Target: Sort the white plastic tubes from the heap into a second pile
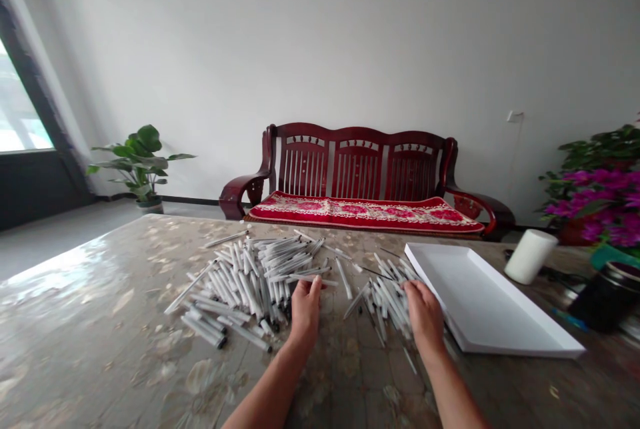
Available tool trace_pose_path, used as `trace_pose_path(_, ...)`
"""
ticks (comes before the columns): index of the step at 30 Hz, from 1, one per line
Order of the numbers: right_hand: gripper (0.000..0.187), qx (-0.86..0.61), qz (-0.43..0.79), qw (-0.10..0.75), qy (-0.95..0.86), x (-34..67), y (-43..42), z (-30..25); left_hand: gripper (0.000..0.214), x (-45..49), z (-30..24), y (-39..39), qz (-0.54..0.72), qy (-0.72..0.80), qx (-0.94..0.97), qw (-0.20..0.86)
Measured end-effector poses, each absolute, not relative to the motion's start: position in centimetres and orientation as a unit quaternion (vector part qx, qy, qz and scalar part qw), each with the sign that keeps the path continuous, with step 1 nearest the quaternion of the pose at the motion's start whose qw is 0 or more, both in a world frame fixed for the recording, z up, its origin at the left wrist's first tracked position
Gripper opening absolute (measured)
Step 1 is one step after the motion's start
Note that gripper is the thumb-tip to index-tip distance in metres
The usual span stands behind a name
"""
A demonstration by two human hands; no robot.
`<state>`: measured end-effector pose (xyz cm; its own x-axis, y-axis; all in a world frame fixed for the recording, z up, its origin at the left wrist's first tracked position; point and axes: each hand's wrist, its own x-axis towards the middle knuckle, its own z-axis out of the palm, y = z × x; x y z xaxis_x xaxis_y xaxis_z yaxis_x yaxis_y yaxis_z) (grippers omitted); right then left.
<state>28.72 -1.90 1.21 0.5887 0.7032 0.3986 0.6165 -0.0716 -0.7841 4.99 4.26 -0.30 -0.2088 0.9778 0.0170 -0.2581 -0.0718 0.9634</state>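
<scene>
My left hand [305, 309] pinches a whitish pen barrel [329, 282] between thumb and fingertips. A large heap of similar white pens [250, 275], several with dark ends, lies beside and beyond that hand. My right hand [424, 314] is closed at the fingertips on a thin dark stick, which looks like a pen refill [375, 273], pointing left toward the other hand. Beneath and left of the right hand is a smaller heap of white tubes and thin sticks [387, 299]. A few loose pieces lie between the two heaps.
A shallow white box lid [500, 309] lies just right of my right hand. Further right are a white roll [531, 255], a dark cup [607, 295] and purple flowers [605, 195]. Beyond the patterned table [125, 322] stands a red wooden bench [357, 169]; a potted plant [143, 162] is back left.
</scene>
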Motion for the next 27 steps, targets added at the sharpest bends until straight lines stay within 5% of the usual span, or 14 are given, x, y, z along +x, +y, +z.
trace_pose_path(7, 0.035, -0.781, -0.153, 0.336, -0.504, 29.5, -2.7, 1.7, 0.032, 6.1, -0.6, 3.6, 0.575, 0.451, 0.522, 0.440)
trace_pose_path(10, 0.032, -0.763, -0.187, 0.339, -0.518, 29.2, -2.8, 1.8, 0.025, 6.3, -0.7, 3.2, 0.528, 0.457, 0.574, 0.428)
trace_pose_path(15, 0.026, -0.649, -0.145, 0.409, -0.624, 26.1, -2.6, 1.4, 0.021, 6.5, 0.1, 2.5, 0.404, 0.532, 0.643, 0.374)
trace_pose_path(22, 0.040, -0.609, -0.057, 0.363, -0.703, 21.6, -2.6, 0.6, 0.013, 6.0, 1.4, 1.9, 0.249, 0.614, 0.706, 0.250)
trace_pose_path(27, 0.032, -0.663, -0.067, 0.307, -0.679, 21.9, -1.2, 1.2, 0.014, 5.5, 1.4, 1.2, 0.218, 0.608, 0.729, 0.229)
